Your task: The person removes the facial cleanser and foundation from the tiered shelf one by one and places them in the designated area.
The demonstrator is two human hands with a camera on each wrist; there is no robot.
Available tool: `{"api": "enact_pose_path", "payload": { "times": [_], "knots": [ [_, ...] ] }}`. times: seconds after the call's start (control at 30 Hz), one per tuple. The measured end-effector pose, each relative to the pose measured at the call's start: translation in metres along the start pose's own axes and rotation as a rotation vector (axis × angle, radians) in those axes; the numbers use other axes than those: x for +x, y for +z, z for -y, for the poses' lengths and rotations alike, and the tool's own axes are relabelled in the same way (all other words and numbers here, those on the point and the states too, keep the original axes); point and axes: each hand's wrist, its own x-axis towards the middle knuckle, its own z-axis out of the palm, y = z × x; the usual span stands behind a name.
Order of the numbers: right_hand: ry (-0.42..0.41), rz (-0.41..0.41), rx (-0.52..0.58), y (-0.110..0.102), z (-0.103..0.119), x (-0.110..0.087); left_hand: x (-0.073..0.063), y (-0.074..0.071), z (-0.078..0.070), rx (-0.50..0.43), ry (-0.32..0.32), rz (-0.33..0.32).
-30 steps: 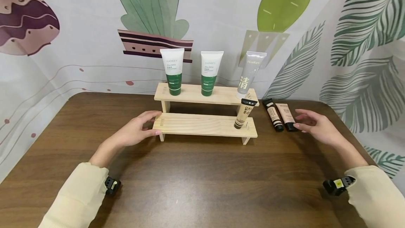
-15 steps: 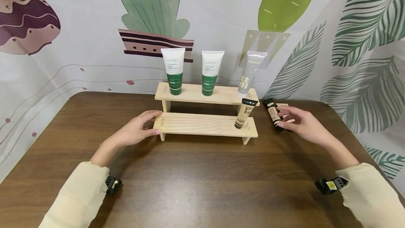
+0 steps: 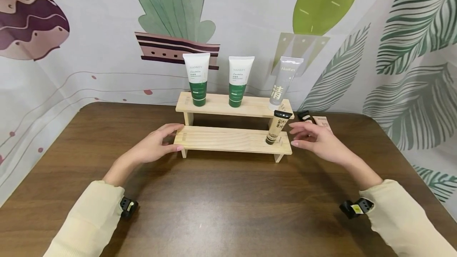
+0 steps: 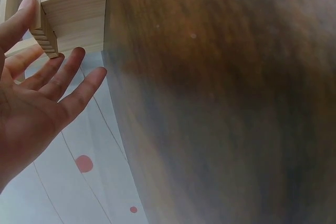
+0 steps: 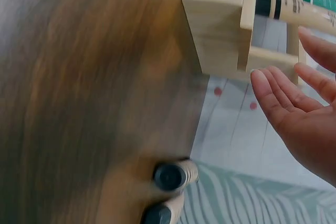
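Observation:
A two-tier wooden display stand (image 3: 221, 140) stands on the table. My left hand (image 3: 157, 144) holds the left end of its lower tier, thumb at the front edge and forefinger at the back edge; in the left wrist view the other fingers (image 4: 65, 74) stretch past the board. My right hand (image 3: 317, 142) is empty, thumb and fingers apart, just off the lower tier's right end. Beside its fingertips a beige tube with a black crimped end (image 3: 276, 127) stands on the lower tier. On the upper tier stand two white-and-green tubes (image 3: 198, 80) (image 3: 239, 82) and a translucent grey tube (image 3: 283, 84).
Behind the right hand, a dark-capped tube (image 3: 304, 116) and a pink BB tube (image 3: 322, 123) lie on the brown table (image 3: 221, 205), partly hidden in the head view. Their black caps (image 5: 169, 176) show in the right wrist view. A patterned cloth (image 3: 250, 7) hangs behind the table.
My right hand has moved left from beside the pink tube, passing over the two lying tubes, to the stand's right end. The left hand keeps its place on the stand.

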Motion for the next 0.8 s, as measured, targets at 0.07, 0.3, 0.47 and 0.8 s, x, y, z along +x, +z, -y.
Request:
{"api": "enact_pose_path", "payload": {
  "times": [0.07,0.3,0.47,0.8],
  "knots": [
    [-0.005,0.013,0.039,0.005,0.003,0.002,0.000,0.000,0.000,-0.008,0.003,0.000],
    [-0.011,0.021,0.109,0.020,0.008,0.010,0.000,-0.001,-0.001,-0.020,0.010,-0.005],
    [0.006,0.012,0.101,0.028,0.013,0.015,0.000,-0.001,0.000,-0.019,0.012,-0.005],
    [0.046,-0.075,0.000,0.039,0.014,0.020,0.000,-0.001,0.000,-0.017,0.000,0.001]
  ]
}}
